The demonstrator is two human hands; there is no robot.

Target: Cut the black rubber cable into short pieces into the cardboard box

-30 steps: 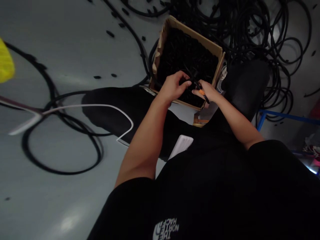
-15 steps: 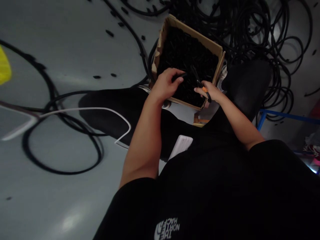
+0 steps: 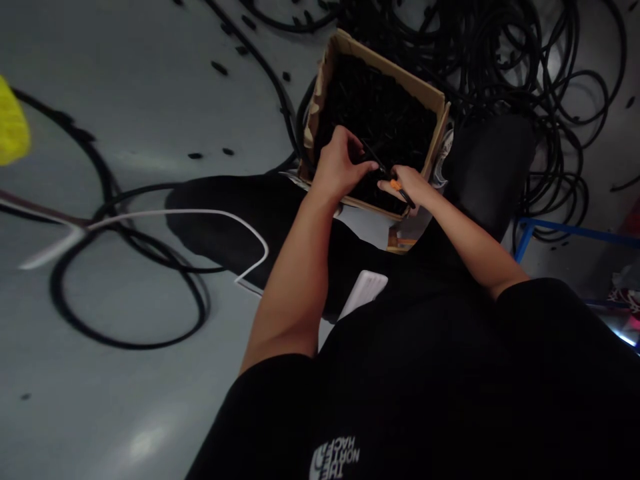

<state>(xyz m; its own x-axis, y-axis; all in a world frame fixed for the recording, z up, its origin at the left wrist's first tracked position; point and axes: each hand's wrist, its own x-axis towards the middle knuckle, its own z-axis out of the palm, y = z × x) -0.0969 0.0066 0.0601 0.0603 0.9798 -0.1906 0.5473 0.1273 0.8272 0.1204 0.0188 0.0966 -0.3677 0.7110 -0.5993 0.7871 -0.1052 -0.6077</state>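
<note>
My left hand (image 3: 341, 161) is over the cardboard box (image 3: 400, 67), fingers curled and thumb reaching toward the right. Whatever lies between its fingers is dark and blends with the contents below. My right hand (image 3: 411, 185) is closed around a pliers-like tool with black-and-orange handles (image 3: 397, 185). The tool's dark front end points up and left, close to my left fingertips. Many small black pieces (image 3: 380, 100) fill the box beneath both hands. Dim light hides the tool's jaws.
Tangled black cable or hose (image 3: 530, 73) covers the floor beyond the box. More loops of black hose (image 3: 125, 343) lie at left, crossed by a white cord (image 3: 200, 212). Loose black pieces (image 3: 219, 68) dot the floor. A white device (image 3: 365, 290) rests by my lap; a blue frame (image 3: 525, 233) stands at right.
My left hand has shifted slightly right and turned, its thumb now nearer the tool. My right hand has moved a little left, with the tool tilted further toward the left hand.
</note>
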